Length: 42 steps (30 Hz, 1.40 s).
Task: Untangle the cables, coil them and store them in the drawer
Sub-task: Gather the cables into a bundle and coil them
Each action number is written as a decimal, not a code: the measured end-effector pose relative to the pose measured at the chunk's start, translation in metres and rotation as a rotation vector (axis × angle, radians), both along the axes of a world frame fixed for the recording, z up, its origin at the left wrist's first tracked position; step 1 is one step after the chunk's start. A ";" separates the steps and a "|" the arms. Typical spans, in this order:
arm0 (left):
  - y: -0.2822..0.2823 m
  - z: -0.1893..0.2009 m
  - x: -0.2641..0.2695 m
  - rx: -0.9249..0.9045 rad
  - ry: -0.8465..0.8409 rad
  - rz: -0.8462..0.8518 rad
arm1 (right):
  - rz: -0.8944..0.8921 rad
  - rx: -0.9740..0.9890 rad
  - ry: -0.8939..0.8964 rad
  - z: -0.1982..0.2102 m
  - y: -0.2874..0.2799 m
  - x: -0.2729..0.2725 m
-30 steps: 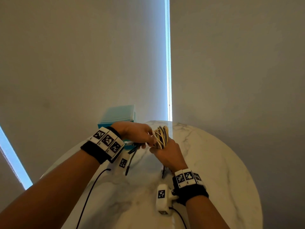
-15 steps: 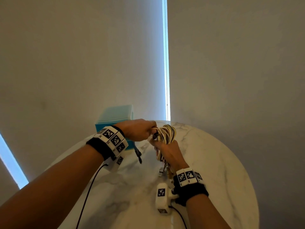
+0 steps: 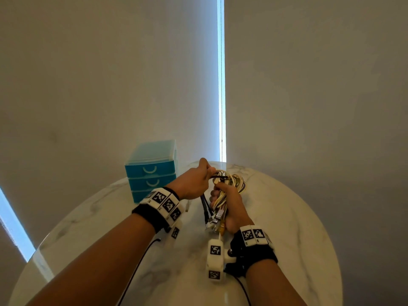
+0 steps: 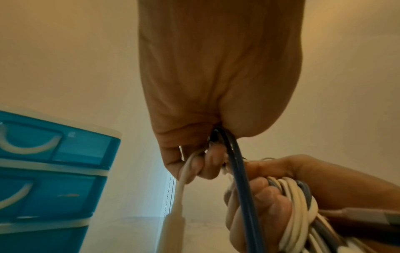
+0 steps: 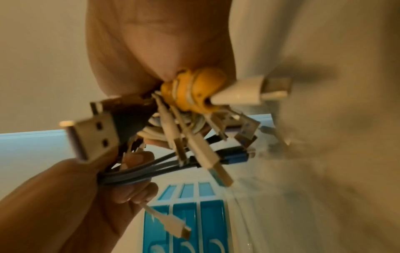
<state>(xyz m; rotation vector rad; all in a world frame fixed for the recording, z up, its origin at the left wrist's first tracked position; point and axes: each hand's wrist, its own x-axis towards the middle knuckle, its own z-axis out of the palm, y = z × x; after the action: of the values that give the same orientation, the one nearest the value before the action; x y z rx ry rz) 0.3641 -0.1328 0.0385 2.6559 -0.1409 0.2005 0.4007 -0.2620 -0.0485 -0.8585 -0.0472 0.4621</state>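
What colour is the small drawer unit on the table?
Blue drawer unit, with white handles; the head view shows it best.

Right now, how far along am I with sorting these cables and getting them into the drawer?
Early on. Nothing looks stored: all three fronts of the blue drawer unit look shut. In hand: your right hand grips the cable bundle, loops bunched and plugs dangling, while your left hand holds dark cables and a white cable at its top. Left: separating the cables, coiling each, opening a drawer and storing them.

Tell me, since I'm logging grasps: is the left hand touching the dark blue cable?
Touching. The left wrist view shows the dark blue cable emerging from the left hand's curled fingers.
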 end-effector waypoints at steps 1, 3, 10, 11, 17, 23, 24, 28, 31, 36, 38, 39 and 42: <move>-0.001 0.000 0.002 -0.023 -0.007 0.009 | 0.034 0.012 -0.021 0.001 -0.001 0.000; -0.002 0.000 0.004 -0.095 -0.021 0.025 | 0.092 0.023 -0.076 0.002 -0.006 0.000; -0.021 -0.017 -0.005 -0.100 -0.083 -0.037 | -0.050 -0.046 -0.129 0.002 0.001 0.005; -0.026 -0.018 -0.003 -0.075 -0.074 -0.059 | -0.089 -0.040 -0.107 0.000 0.002 0.008; -0.045 -0.014 -0.003 0.083 0.075 -0.150 | -0.151 0.102 -0.022 0.000 -0.007 0.005; -0.031 -0.016 -0.009 0.024 0.178 -0.194 | -0.071 0.113 0.002 -0.004 -0.019 0.011; -0.027 -0.016 -0.011 0.029 0.183 -0.205 | -0.066 0.113 -0.009 -0.002 -0.020 0.009; -0.014 -0.016 -0.016 0.200 0.198 -0.206 | -0.017 0.087 -0.050 0.005 -0.023 0.003; -0.013 -0.011 -0.021 0.224 0.227 -0.232 | 0.021 0.028 -0.065 0.006 -0.024 0.001; -0.009 -0.007 -0.028 0.098 0.180 -0.291 | 0.032 0.089 -0.085 0.011 -0.027 -0.006; -0.005 -0.011 -0.030 -0.008 0.133 -0.264 | -0.025 0.174 -0.088 0.011 -0.030 -0.007; -0.003 -0.012 -0.031 -0.072 0.114 -0.238 | -0.058 0.224 -0.080 0.011 -0.032 -0.007; 0.004 -0.015 -0.032 -0.083 0.096 -0.164 | -0.104 0.300 -0.054 0.014 -0.032 -0.013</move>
<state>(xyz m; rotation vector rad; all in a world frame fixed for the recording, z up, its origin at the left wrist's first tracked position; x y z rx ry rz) 0.3316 -0.1286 0.0237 2.5508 -0.3103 0.0246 0.3881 -0.2938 -0.0347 -0.5749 -0.1177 0.3236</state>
